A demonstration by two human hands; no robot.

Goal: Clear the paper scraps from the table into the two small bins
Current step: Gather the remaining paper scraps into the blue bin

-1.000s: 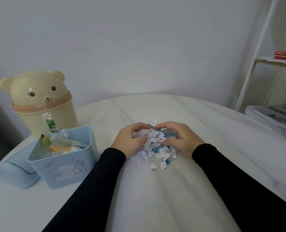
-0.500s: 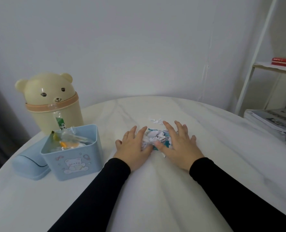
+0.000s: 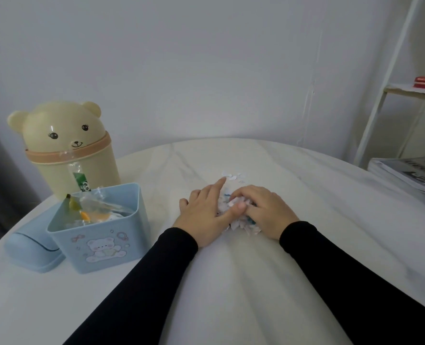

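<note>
Scraps (image 3: pixel 241 221) bunched under clenched right grip (image 3: pixel 268 212), flat left hand (image 3: pixel 204 215) walling them; open bin (image 3: pixel 99 227) leftward.

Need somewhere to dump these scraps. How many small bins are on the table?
2. The blue bin, open, stands at the table's left; the bear-shaped bin, lid on, stands just behind it.

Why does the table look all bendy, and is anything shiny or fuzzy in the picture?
Head view: the wide-angle lens curves the table edge and tilts the shelf frame. Head view: soft, even light, faint shadows only; a small glare spot sits on the bear bin. Head view: the paper scraps between the left hand and right hand look slightly soft, so single pieces are hard to tell apart.
</note>
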